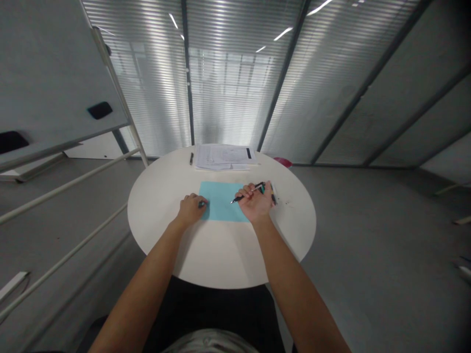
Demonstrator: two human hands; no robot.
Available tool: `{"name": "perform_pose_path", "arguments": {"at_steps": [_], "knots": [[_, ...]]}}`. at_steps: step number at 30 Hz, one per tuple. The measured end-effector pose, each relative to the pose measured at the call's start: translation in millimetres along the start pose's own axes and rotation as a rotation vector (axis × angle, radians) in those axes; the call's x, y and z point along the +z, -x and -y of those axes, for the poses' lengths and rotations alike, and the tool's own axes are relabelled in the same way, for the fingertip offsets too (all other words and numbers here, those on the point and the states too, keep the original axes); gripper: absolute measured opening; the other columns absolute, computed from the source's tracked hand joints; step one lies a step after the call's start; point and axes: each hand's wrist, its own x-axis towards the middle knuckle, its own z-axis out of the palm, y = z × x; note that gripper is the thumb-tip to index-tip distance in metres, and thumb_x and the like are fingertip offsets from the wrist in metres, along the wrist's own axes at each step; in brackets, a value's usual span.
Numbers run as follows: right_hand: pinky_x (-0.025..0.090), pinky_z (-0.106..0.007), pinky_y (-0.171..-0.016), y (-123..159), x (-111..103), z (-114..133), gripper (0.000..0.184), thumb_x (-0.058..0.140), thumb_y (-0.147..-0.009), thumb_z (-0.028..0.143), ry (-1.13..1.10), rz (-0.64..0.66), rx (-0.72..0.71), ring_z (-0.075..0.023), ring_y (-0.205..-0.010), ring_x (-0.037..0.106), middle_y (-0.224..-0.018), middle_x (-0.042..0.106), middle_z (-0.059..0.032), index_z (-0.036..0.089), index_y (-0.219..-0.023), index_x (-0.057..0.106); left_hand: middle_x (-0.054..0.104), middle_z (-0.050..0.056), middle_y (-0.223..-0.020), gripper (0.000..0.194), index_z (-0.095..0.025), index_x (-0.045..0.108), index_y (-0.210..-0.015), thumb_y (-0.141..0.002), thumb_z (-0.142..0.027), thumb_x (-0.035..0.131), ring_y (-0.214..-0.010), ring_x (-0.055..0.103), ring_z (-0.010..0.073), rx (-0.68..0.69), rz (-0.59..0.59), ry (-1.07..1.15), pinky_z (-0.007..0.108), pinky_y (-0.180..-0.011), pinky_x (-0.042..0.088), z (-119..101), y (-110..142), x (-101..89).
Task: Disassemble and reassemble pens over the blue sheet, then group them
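Note:
A sheet of light blue paper (221,208) lies on the round white table (224,255). My left hand (191,208) rests at the paper's left edge, fingers curled around a small dark piece (201,204) with a teal tint, too small to name surely. Over the paper's right side, my right hand (256,202) is turned palm up, its fingers closed on a black pen (240,198). The pen's tip points left above the sheet. Partly hidden behind that hand are small items, one of them dark (273,197).
A stack of printed papers (222,157) lies at the table's far side, with a dark pen (191,158) left of it. A whiteboard (55,73) on a white frame stands at left. Glass walls with blinds (228,83) rise behind the table. Something pink (283,161) shows beyond its far edge.

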Motion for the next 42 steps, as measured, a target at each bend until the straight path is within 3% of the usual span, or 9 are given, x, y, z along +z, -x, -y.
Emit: {"name": "perform_pose_path", "arguments": {"at_steps": [3, 6, 9, 12, 15, 20, 24, 35, 42], "knots": [[0.038, -0.025, -0.047, -2.1, 2.3, -2.4, 0.024, 0.057, -0.079, 0.040, -0.048, -0.035, 0.009, -0.0091, -0.046, 0.034, -0.059, 0.036, 0.0055, 0.023, -0.070, 0.042, 0.062, 0.010, -0.103, 0.030, -0.028, 0.071, -0.101, -0.078, -0.031, 0.051, -0.096, 0.054, 0.0279, 0.004, 0.000, -0.006, 0.039, -0.085, 0.039, 0.1, -0.4, 0.3], [0.027, -0.021, -0.038, -7.2, 1.8, -7.0, 0.024, 0.067, -0.071, 0.025, -0.031, -0.149, -0.016, -0.0064, -0.040, 0.027, -0.053, 0.030, 0.0091, 0.023, -0.070, 0.043, 0.063, 0.010, -0.102, 0.030, -0.027, 0.071, -0.101, -0.078, -0.030, 0.051, -0.096, 0.055, 0.0272, 0.008, -0.004, -0.013, 0.038, -0.085, 0.039, 0.2, -0.8, 0.7], [0.029, -0.020, -0.038, -11.4, -2.4, -10.5, 0.023, 0.064, -0.075, 0.040, 0.026, -0.215, -0.036, -0.0069, -0.038, 0.032, -0.047, 0.026, 0.0101, 0.023, -0.072, 0.049, 0.063, 0.010, -0.102, 0.029, -0.028, 0.071, -0.100, -0.078, -0.031, 0.053, -0.096, 0.055, 0.0278, 0.005, -0.011, -0.006, 0.039, -0.085, 0.040, 0.4, -1.2, 1.3], [0.043, -0.025, -0.045, -11.9, -5.8, -14.3, 0.048, 0.042, -0.080, 0.066, 0.180, -0.166, 0.022, -0.0125, -0.046, 0.052, -0.047, 0.038, 0.0058, 0.021, -0.078, 0.056, 0.062, 0.011, -0.102, 0.029, -0.027, 0.071, -0.100, -0.077, -0.030, 0.053, -0.096, 0.055, 0.0294, 0.005, -0.008, 0.007, 0.040, -0.084, 0.040, 1.2, -1.6, 2.2], [0.044, -0.028, -0.046, -9.6, -5.1, -22.1, 0.061, 0.034, -0.077, 0.074, 0.409, -0.134, 0.107, -0.0149, -0.044, 0.055, -0.044, 0.042, 0.0043, 0.020, -0.082, 0.061, 0.062, 0.011, -0.102, 0.029, -0.029, 0.071, -0.100, -0.078, -0.031, 0.052, -0.097, 0.055, 0.0303, 0.003, 0.000, -0.006, 0.041, -0.084, 0.040, 2.2, -1.8, 2.8], [0.034, -0.022, -0.043, -5.2, -4.7, -35.1, 0.033, 0.059, -0.072, 0.054, 0.874, -0.042, 0.022, -0.0113, -0.046, 0.049, -0.055, 0.054, 0.0038, 0.021, -0.080, 0.061, 0.062, 0.011, -0.103, 0.030, -0.028, 0.071, -0.101, -0.078, -0.031, 0.052, -0.097, 0.055, 0.0298, 0.003, 0.006, -0.011, 0.041, -0.084, 0.040, 1.3, -1.0, 1.1], [0.034, -0.024, -0.052, -2.4, -8.6, -36.1, 0.035, 0.046, -0.083, 0.049, 1.200, 0.002, -0.156, -0.0124, -0.054, 0.049, -0.056, 0.053, 0.0025, 0.021, -0.067, 0.058, 0.062, 0.010, -0.102, 0.030, -0.028, 0.071, -0.101, -0.078, -0.031, 0.052, -0.096, 0.055, 0.0283, 0.000, 0.005, -0.005, 0.039, -0.083, 0.040, -0.2, -0.3, -0.4], [0.033, -0.022, -0.057, 3.7, -5.2, -38.4, 0.048, 0.028, -0.092, 0.047, 1.401, 0.118, -0.165, -0.0128, -0.057, 0.051, -0.058, 0.056, 0.0008, 0.020, -0.066, 0.057, 0.061, 0.007, -0.104, 0.029, -0.031, 0.069, -0.103, -0.080, -0.034, 0.051, -0.098, 0.055, 0.0250, -0.019, 0.027, -0.069, 0.036, -0.086, 0.041, -2.7, -0.2, -1.5], [0.030, -0.023, -0.055, 7.1, 1.2, -30.1, 0.045, 0.029, -0.092, 0.041, 1.520, 0.051, -0.119, -0.0125, -0.057, 0.049, -0.060, 0.058, -0.0008, 0.020, -0.066, 0.058, 0.061, 0.005, -0.107, 0.028, -0.031, 0.069, -0.103, -0.081, -0.034, 0.051, -0.100, 0.054, 0.0239, -0.026, 0.040, -0.080, 0.036, -0.088, 0.041, -3.3, 0.0, -1.9]]}}
